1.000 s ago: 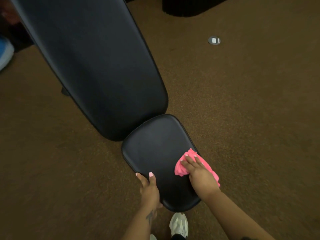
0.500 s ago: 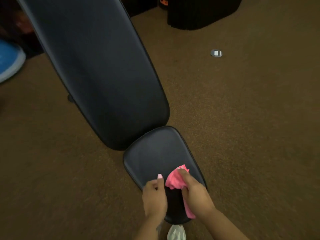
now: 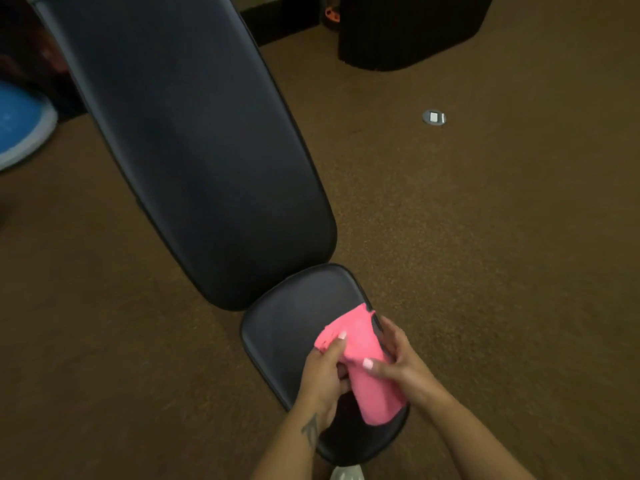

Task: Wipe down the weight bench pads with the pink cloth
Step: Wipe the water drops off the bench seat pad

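While both hands held the cloth (image 3: 360, 344) over the seat pad's (image 3: 284, 327) right edge, I judged this a regrip between wipes. Left hand (image 3: 323, 374) pinched its left corner; right hand (image 3: 398, 365) curled round the other side. Next: spread it flat, then press along the smooth black back pad (image 3: 194, 150). Soft, crumpled fabric.

- Brown carpet (image 3: 485, 271) across the whole frame, dimly lit.
- Small round metal floor plate (image 3: 434, 117) set into carpet, upper right.
- Dark ribbed black base (image 3: 408, 29) along top edge, right of centre.
- Blue rounded object with pale rim (image 3: 20, 129) at left edge, partly cut off.
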`<state>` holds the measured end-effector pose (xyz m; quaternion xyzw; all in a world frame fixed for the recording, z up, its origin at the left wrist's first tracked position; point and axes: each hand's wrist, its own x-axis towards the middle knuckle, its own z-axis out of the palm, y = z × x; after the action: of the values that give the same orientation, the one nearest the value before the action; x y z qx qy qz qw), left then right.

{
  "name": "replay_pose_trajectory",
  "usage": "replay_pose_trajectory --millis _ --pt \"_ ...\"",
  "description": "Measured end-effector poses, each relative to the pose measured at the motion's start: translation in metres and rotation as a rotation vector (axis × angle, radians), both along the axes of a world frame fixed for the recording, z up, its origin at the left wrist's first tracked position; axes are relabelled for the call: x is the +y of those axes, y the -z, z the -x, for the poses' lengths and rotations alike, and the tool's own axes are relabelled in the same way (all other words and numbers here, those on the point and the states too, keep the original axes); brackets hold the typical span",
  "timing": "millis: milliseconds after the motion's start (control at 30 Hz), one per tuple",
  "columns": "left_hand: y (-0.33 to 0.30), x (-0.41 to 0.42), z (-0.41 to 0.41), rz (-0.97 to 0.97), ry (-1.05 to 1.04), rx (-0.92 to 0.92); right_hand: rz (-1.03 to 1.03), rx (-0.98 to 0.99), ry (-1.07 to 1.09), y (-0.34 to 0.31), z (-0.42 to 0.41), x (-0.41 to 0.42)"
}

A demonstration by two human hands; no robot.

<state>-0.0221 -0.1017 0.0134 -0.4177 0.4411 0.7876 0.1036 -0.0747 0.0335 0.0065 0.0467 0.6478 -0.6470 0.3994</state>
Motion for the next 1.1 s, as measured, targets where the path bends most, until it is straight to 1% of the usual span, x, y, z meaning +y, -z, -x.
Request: replay_pose_trajectory --millis 67,100,167,233,300,367,433,500,633,733,800,867,933,1000,1033,1100 --pt "0.001 -0.003 0.004 -0.001 0.001 0.027 0.101 -0.162 0.012 0.006 0.008 0.008" --pt "0.002 -0.004 0.006 0.008 0.01 0.036 0.094 -0.194 0.005 0.009 0.01 0.01" --pt "0.005 -0.009 0.008 0.027 0.047 0.042 0.025 -0.215 -0.007 0.012 0.017 0.012" --pt "0.005 -0.015 0.012 0.046 0.081 0.046 -0.031 -0.233 -0.095 0.007 0.024 0.008" --pt "0.006 -0.02 0.018 0.059 0.095 0.045 -0.044 -0.29 -0.177 0.0 0.033 0.0" --pt "0.009 -0.024 0.025 0.047 0.083 0.039 -0.072 -0.345 -0.204 -0.006 0.043 -0.007" --pt "0.009 -0.03 0.032 0.04 0.069 0.036 -0.127 -0.356 -0.203 -0.007 0.055 -0.015" --pt "0.012 -0.036 0.041 0.059 0.049 0.029 -0.217 -0.308 -0.169 -0.007 0.067 -0.023" --pt "0.018 -0.046 0.058 0.097 0.031 -0.04 -0.4 -0.145 -0.08 -0.007 0.086 -0.037" --pt "0.025 -0.054 0.068 0.152 0.106 -0.073 -0.524 0.038 -0.04 0.004 0.098 -0.045" --pt "0.032 -0.057 0.076 0.197 0.137 -0.1 -0.589 0.128 -0.08 0.012 0.102 -0.05" --pt "0.043 -0.058 0.082 0.235 0.14 -0.15 -0.622 0.16 -0.121 0.019 0.104 -0.055" --pt "0.052 -0.058 0.084 0.286 0.133 -0.212 -0.596 0.112 -0.122 0.026 0.105 -0.059" --pt "0.059 -0.057 0.085 0.37 0.115 -0.26 -0.617 0.082 -0.129 0.032 0.104 -0.06" --pt "0.06 -0.055 0.086 0.442 0.105 -0.264 -0.662 0.114 -0.142 0.036 0.104 -0.06" --pt "0.058 -0.053 0.086 0.651 0.125 -0.279 -0.755 0.197 -0.172 0.041 0.107 -0.059"
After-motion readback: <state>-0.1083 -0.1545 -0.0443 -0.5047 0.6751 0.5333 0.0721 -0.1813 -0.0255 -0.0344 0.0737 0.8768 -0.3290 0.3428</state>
